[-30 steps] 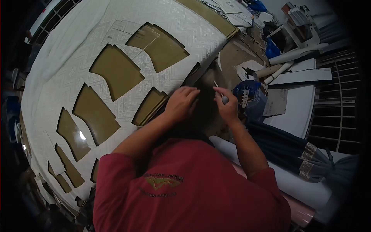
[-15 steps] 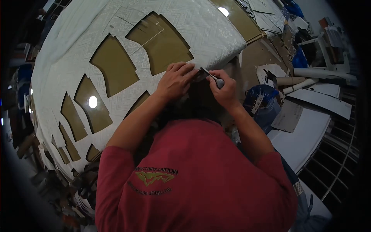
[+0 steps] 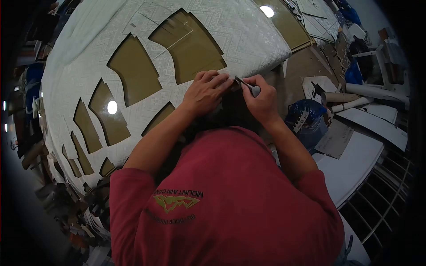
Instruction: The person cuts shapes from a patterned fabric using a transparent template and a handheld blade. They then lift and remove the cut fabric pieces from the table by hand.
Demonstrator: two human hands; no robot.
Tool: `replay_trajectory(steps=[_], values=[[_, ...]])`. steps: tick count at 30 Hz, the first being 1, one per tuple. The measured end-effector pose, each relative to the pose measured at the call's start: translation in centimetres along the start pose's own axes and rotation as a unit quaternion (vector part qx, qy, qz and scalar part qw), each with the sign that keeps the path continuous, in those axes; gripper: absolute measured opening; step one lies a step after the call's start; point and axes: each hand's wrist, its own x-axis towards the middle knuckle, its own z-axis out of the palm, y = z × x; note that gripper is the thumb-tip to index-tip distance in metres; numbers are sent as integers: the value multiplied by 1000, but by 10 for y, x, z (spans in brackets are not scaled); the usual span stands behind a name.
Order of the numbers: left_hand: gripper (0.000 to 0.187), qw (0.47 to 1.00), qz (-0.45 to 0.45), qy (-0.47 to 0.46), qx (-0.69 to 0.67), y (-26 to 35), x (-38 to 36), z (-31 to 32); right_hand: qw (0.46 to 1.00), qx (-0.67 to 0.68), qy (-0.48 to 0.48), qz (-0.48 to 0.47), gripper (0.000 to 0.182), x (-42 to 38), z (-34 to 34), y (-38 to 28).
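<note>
White patterned fabric (image 3: 248,31) covers the table, with several curved openings cut through it that show a glossy olive surface (image 3: 137,71) beneath. My left hand (image 3: 208,91) lies flat at the fabric's near edge, fingers stretched toward the right, just below the largest opening (image 3: 191,53). In my right hand (image 3: 262,99) is a small tool with a rounded grey handle (image 3: 255,91) and a thin dark tip. That tip points at my left fingertips by the fabric edge. Its exact contact point is too small to make out.
An olive board (image 3: 288,26) and metal tools lie at the upper right. To the right are a blue plastic-wrapped bundle (image 3: 306,115), cardboard tubes (image 3: 341,97), white panels (image 3: 350,164) and a metal rack (image 3: 377,199). Scraps crowd the floor at the lower left.
The view has shifted slightly, so table and hands appear a little to the right. Both hands keep nearly the same pose, the tool still in my right hand by my left fingertips.
</note>
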Motion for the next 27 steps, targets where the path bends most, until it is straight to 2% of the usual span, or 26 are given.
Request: replay_trajectory(steps=[6, 8, 10, 13, 17, 19, 20, 22, 25, 27], values=[[53, 1000, 4, 7, -25, -5, 0, 2, 998, 0, 53, -41, 12, 20, 30, 5], [50, 999, 7, 6, -35, -5, -1, 1, 999, -14, 44, -24, 13, 33, 33, 1], [53, 998, -3, 63, -24, -5, -3, 3, 999, -29, 37, -12, 13, 35, 31, -5], [54, 994, -45, 98, 0, -4, -5, 6, 997, -3, 61, -36, 14, 20, 18, -8], [52, 992, -37, 117, -12, -6, -8, 6, 998, -4, 61, -23, 15, 10, 13, -5], [46, 991, -28, 85, -101, -11, -8, 3, 999, -8, 47, -25, 15, 8, 14, -2], [46, 990, -27, 89, -103, -12, -10, 2, 999, -1, 34, -22, 15, 9, 15, -2], [40, 994, 4, 28, -110, -8, -15, -8, 1000, 3, 21, -14, 14, 5, 13, -3], [37, 996, 23, -14, -90, -1, -27, -15, 1000, 5, 5, 7, 15, 5, 16, -5], [39, 993, 38, -5, -116, 1, -36, -19, 1000, 18, 4, -10, 20, 9, 20, -4]])
